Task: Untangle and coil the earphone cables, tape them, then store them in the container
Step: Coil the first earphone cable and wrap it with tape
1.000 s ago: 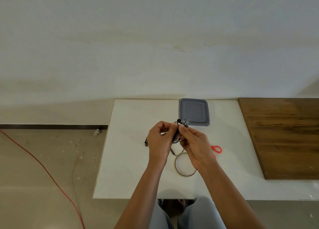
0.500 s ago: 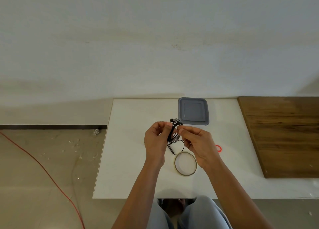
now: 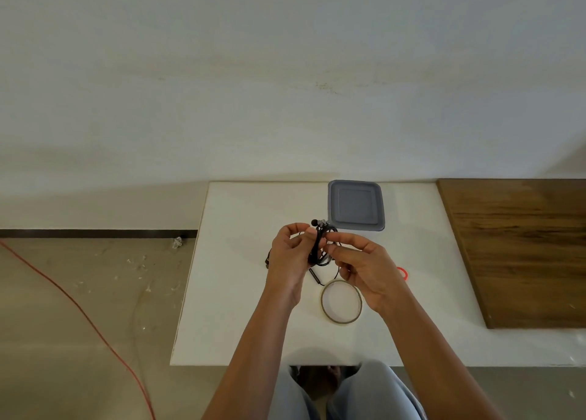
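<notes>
A white table (image 3: 241,293) bears a grey container (image 3: 355,204) at its far edge. Above the table's middle, the left hand (image 3: 290,261) and right hand (image 3: 364,267) both pinch the bundled black earphone cable (image 3: 318,245) between them. A tape roll (image 3: 341,322) lies nearer.

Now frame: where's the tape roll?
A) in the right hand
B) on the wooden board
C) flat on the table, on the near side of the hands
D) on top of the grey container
C: the tape roll lies flat on the white table, nearer the person than the left hand and right hand, which hold only the black earphone cable.
</notes>
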